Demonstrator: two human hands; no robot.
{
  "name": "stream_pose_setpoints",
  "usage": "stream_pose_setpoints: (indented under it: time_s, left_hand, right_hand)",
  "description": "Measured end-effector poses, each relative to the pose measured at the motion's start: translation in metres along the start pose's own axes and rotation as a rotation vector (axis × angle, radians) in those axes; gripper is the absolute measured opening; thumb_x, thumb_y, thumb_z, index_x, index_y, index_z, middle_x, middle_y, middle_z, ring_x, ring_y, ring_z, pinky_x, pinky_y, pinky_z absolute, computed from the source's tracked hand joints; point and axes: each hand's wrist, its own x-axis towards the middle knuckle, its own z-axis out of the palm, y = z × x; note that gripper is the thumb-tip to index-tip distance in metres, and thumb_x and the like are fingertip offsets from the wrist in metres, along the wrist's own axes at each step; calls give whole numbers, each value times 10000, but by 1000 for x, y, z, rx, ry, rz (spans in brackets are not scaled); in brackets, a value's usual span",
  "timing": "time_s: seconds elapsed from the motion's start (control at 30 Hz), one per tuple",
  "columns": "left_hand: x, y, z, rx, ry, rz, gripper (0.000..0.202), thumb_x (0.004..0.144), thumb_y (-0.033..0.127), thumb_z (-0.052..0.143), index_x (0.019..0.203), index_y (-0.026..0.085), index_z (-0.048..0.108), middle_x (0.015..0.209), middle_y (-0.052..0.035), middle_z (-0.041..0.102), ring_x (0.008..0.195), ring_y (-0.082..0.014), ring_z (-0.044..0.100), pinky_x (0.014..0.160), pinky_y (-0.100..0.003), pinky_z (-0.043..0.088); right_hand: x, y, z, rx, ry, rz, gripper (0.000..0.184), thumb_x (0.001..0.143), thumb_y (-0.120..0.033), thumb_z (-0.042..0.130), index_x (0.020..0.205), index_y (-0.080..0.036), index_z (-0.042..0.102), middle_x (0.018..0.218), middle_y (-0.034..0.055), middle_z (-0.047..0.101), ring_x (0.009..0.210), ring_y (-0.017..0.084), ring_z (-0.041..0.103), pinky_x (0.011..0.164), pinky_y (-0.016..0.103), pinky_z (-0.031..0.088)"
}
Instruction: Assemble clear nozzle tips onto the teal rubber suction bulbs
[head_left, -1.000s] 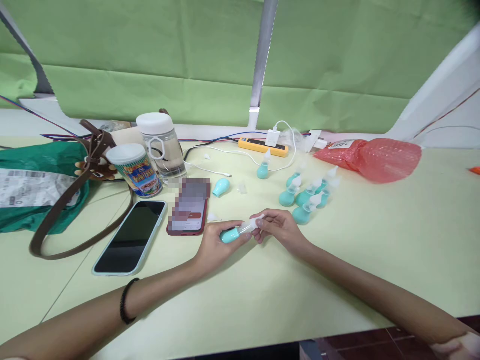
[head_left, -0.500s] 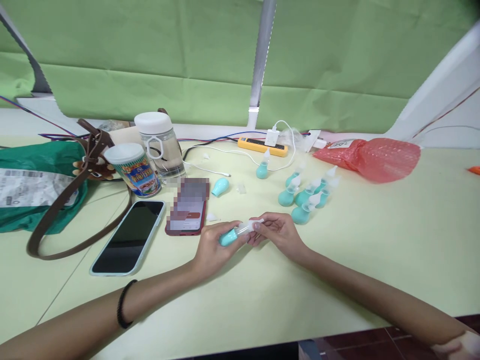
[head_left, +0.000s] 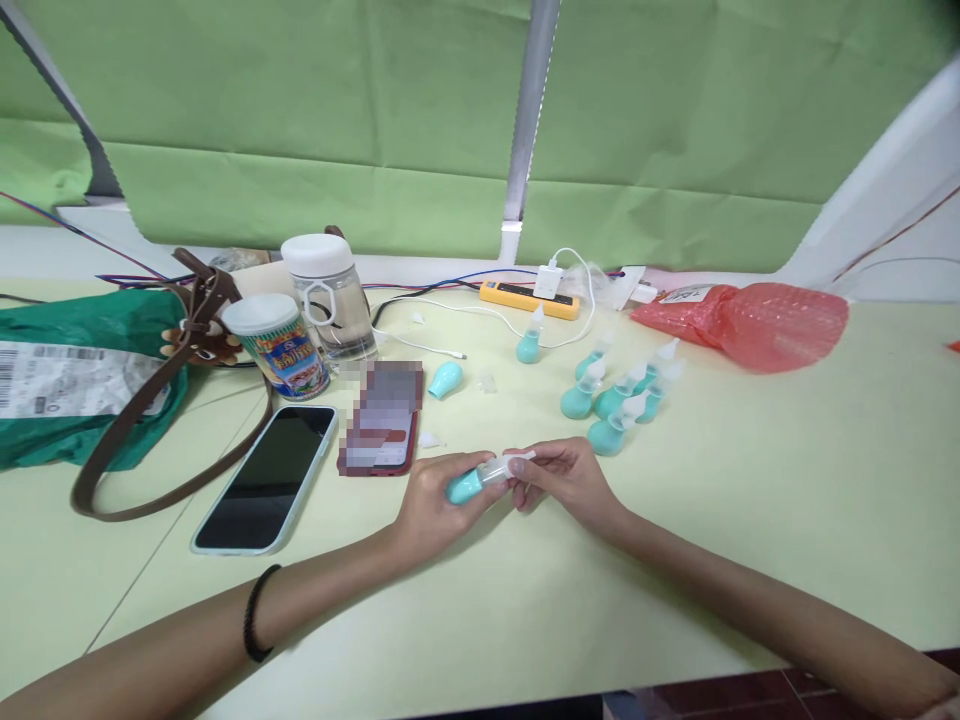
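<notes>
Between my two hands is a nasal aspirator with a teal rubber bulb, a clear tube and a white tip. My left hand wraps round the bulb end. At the other end, my right hand pinches the pale tip between thumb and fingers. A loose teal bulb lies on the table beyond my left hand, near a small clear piece and a white tip. Several assembled aspirators stand grouped past my right hand, and one more aspirator stands farther back.
To the left are a red-cased phone, a light-cased phone, a noodle cup, a water bottle, a brown strap and a green parcel. An orange power strip and red bubble bag sit at the back.
The whole view has shifted slightly, so everything sits a little lower and to the right. Both hands keep their hold on the aspirator.
</notes>
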Motion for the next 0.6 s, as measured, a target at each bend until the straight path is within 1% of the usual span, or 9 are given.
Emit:
stream_pose_setpoints:
  time_s: [0.1, 0.17, 0.23, 0.3, 0.37, 0.43, 0.5, 0.53, 0.6]
  left_hand:
    - [2, 0, 1, -54, -12, -54, 280, 709, 312, 581, 925, 137, 614, 867, -69, 663, 749, -190, 607, 672, -266, 460]
    - [8, 1, -2, -124, -58, -23, 337, 763, 317, 508, 1041, 133, 557, 943, -82, 637, 824, -194, 589, 716, -277, 456]
    - [19, 2, -8, -155, -49, 48, 362, 826, 294, 399, 1145, 140, 471, 998, -86, 605, 877, -182, 562, 742, -277, 447]
    - [38, 1, -16, -53, 44, 120, 324, 847, 249, 348, 1132, 150, 468, 1021, -84, 584, 914, -174, 537, 767, -280, 435]
    - [62, -3, -22, 239, 82, 185, 270, 833, 209, 367, 1044, 151, 526, 1028, -86, 572, 942, -193, 508, 788, -311, 422]
    - [84, -10, -24, 625, -27, 249, 304, 794, 139, 399, 1075, 166, 514, 1074, -99, 546, 1006, -249, 453, 809, -392, 398]
    - [102, -20, -19, 956, -119, 297, 427, 724, 67, 463, 1133, 189, 478, 1236, -128, 417, 1095, -323, 359, 839, -496, 337]
    - [108, -26, -15, 1080, -182, 327, 497, 683, 47, 505, 1153, 206, 462, 1287, -133, 353, 1126, -356, 312, 855, -555, 283]
    - [116, -37, -6, 1197, -279, 358, 478, 644, 27, 540, 1080, 222, 526, 1286, -130, 355, 1136, -389, 280, 832, -635, 219]
  right_hand:
    - [-3, -11, 0, -114, 85, -67, 188, 621, -305, 651, 646, -119, 654, 499, 16, 589, 441, 108, 535, 448, 242, 463]
    - [-2, -27, -3, -260, 142, -140, 174, 635, -305, 636, 639, -132, 651, 500, 14, 593, 426, 104, 523, 432, 232, 445]
    - [3, -46, -9, -474, 227, -269, 187, 668, -314, 601, 600, -145, 640, 485, 12, 589, 403, 100, 504, 413, 227, 423]
    - [12, -67, -17, -729, 375, -468, 215, 690, -318, 571, 556, -158, 621, 480, 12, 580, 416, 103, 496, 428, 231, 408]
    - [25, -83, -27, -982, 473, -613, 225, 699, -312, 548, 541, -164, 608, 515, 22, 589, 474, 122, 515, 481, 247, 404]
    - [42, -92, -38, -1223, 494, -595, 233, 713, -291, 512, 536, -168, 602, 541, 28, 591, 510, 137, 517, 502, 260, 379]
    - [59, -95, -47, -1398, 482, -463, 219, 714, -290, 492, 580, -171, 617, 582, 38, 604, 549, 159, 523, 493, 264, 347]
    - [67, -95, -51, -1464, 468, -394, 215, 713, -297, 487, 608, -169, 624, 610, 48, 611, 575, 170, 526, 495, 265, 335]
    - [78, -92, -57, -1558, 429, -278, 218, 714, -305, 477, 656, -164, 633, 664, 68, 623, 632, 190, 531, 515, 267, 325]
